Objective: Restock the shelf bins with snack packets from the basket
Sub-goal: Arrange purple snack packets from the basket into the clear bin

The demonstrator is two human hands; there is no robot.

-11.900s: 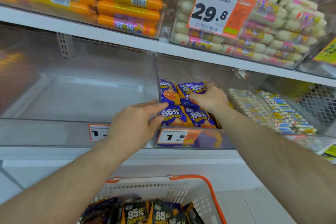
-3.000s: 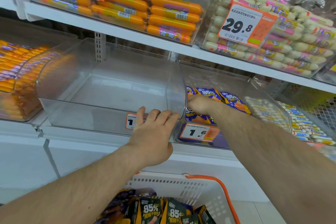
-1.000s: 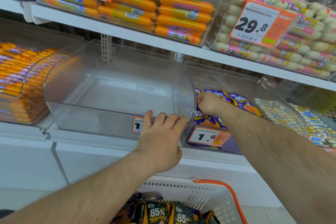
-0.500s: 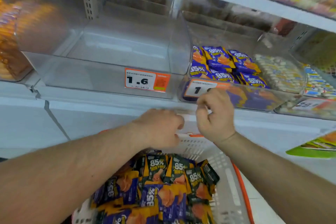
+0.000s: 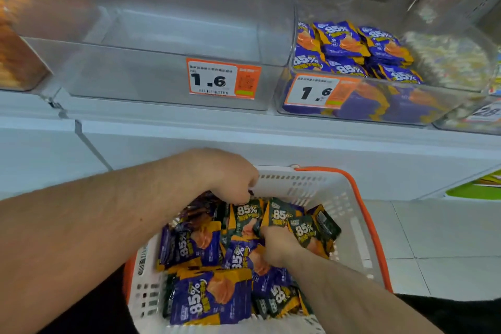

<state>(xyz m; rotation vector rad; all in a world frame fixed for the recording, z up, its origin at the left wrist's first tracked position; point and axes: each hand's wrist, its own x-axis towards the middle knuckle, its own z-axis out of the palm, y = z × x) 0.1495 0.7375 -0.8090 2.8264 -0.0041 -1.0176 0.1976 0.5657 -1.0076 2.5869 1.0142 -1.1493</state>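
Observation:
A white basket with an orange rim sits low in the middle, heaped with purple snack packets and dark green snack packets marked 85%. My left hand reaches into the basket's far end, its fingers curled down on the top edge of a dark green packet. My right hand is in the middle of the heap, fingers curled round the dark green packets there. On the shelf above stand an empty clear bin and, to its right, a clear bin part-filled with purple packets.
Both bins carry orange 1.6 price tags. Blurred orange goods fill a bin at the far left, and pale wrapped snacks fill one at the far right. A white shelf front runs above the basket; a tiled floor lies to the right.
Both hands have dropped from the shelf edge into the basket and closed on packets. The view has tilted down, so the upper shelf is out of sight.

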